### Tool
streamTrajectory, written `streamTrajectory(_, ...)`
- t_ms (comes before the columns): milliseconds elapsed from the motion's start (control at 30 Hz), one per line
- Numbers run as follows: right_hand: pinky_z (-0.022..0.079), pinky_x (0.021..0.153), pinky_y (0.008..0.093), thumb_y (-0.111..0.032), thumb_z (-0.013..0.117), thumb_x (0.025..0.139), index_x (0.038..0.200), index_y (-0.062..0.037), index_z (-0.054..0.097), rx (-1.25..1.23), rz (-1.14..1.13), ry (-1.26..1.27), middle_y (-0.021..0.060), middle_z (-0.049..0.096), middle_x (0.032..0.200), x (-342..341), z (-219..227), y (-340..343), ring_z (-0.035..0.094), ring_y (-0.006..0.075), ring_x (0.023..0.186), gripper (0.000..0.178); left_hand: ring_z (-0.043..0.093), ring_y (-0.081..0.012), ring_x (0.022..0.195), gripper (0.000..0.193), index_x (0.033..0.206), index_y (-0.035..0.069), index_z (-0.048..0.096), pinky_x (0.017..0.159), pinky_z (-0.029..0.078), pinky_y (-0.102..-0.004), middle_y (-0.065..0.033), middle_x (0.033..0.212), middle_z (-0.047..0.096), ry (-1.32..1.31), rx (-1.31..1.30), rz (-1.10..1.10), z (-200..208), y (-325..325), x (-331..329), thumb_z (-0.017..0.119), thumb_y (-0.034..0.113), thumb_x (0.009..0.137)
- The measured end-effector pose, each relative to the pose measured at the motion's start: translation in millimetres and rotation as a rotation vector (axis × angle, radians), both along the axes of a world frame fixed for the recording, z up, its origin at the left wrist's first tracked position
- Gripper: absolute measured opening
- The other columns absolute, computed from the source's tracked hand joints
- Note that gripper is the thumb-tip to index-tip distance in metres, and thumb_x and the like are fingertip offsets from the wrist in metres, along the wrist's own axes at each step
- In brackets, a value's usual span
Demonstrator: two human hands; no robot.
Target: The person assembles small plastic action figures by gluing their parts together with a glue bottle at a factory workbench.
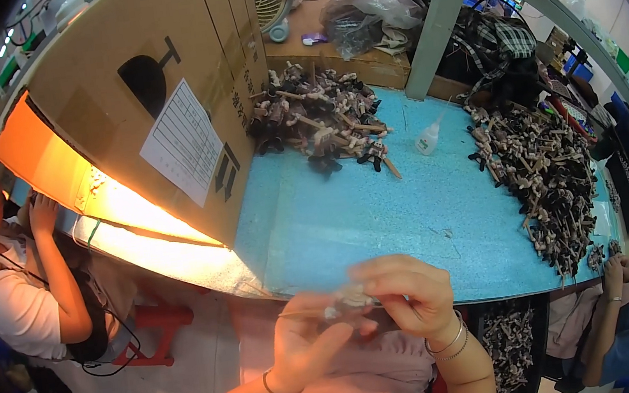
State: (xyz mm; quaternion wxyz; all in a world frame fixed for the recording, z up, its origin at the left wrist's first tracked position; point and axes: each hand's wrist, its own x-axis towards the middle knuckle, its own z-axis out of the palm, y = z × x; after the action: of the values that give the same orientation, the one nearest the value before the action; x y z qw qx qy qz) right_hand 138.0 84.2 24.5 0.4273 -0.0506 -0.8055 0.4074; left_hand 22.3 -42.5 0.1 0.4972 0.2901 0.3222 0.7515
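Just off the table's near edge, my two hands meet around a small pale figure (pixel 352 296), smeared by motion. My left hand (pixel 302 347) is closed on its left side, where a thin light stick pokes out past the fingers. Bent over the figure from the right is my right hand (pixel 417 294), its thumb and fingers closed on it. The figure's details are too blurred to make out. Beyond the hands, a heap of small dark-and-beige figures (pixel 320 113) lies on the blue table top (pixel 364 214), some with wooden sticks.
A big cardboard box (pixel 178 48) stands at the left. A small white squeeze bottle (pixel 427 138) sits near a second, larger figure heap (pixel 543 168). A bin of figures (pixel 507 342) is below the table edge. One person (pixel 27 287) works at left, another (pixel 628 323) at right.
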Motion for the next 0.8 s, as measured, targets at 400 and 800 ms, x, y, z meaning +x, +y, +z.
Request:
streamTrajectory(400, 0.043, 0.066, 0.0312, -0.001, 0.07, 0.066, 0.089, -0.0067, 0.064, 0.312, -0.388, -0.051, 0.005, 0.061, 0.086, -7.8, 13.1, -27.2, 0.057, 0.0211, 0.075, 0.025, 0.061, -0.0176, 0.088, 0.032, 0.103, -0.003, 0.053, 0.075, 0.05, -0.0284, -0.0128, 0.098, 0.061, 0.612, 0.096, 0.475, -17.6, 11.5, -4.1, 0.064, -0.011, 0.074)
streamTrajectory(800, 0.041, 0.076, 0.0384, 0.002, 0.067, 0.064, 0.105, -0.0014, 0.053, 0.246, -0.326, -0.272, 0.0115, 0.053, 0.1, -6.1, 11.0, -31.7, 0.054, 0.029, 0.089, 0.044, 0.06, -0.0157, 0.09, 0.031, 0.104, -0.002, 0.052, 0.076, 0.05, -0.0268, -0.0121, 0.101, 0.061, 0.523, 0.003, 0.434, -28.5, 15.4, -0.8, 0.062, -0.011, 0.076)
